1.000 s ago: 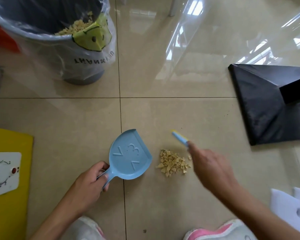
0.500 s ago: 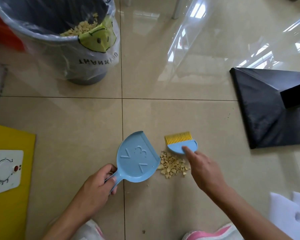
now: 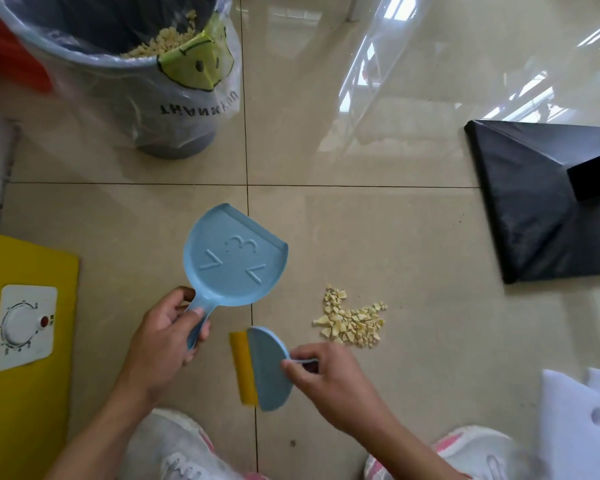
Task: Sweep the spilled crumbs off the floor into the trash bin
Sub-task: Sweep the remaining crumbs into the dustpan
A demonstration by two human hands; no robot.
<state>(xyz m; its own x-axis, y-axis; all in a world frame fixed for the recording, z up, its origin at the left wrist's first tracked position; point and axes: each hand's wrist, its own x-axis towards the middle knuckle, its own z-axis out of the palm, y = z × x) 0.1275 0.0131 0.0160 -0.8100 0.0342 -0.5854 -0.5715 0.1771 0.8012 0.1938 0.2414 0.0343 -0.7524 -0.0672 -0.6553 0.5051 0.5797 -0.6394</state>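
Observation:
A small heap of pale yellow crumbs [image 3: 352, 320] lies on the beige floor tile. My left hand [image 3: 167, 336] grips the handle of a light blue dustpan [image 3: 234, 258], which sits left of the crumbs with its open edge turned up and right. My right hand [image 3: 323, 379] pinches the handle of a small blue brush [image 3: 269, 368] with yellow bristles, held just below and left of the heap, bristles pointing left. The grey trash bin [image 3: 118, 64] with a clear plastic liner stands at the upper left and holds crumbs inside.
A black stand base [image 3: 541, 202] lies on the floor at the right. A yellow board with a white dial timer [image 3: 25, 327] is at the left edge. White foam [image 3: 582, 417] sits at the lower right. My two shoes show along the bottom.
The brush has swung from above the crumbs to below and left of them, bristles now facing left. The dustpan has drawn away to the left, leaving a gap to the heap.

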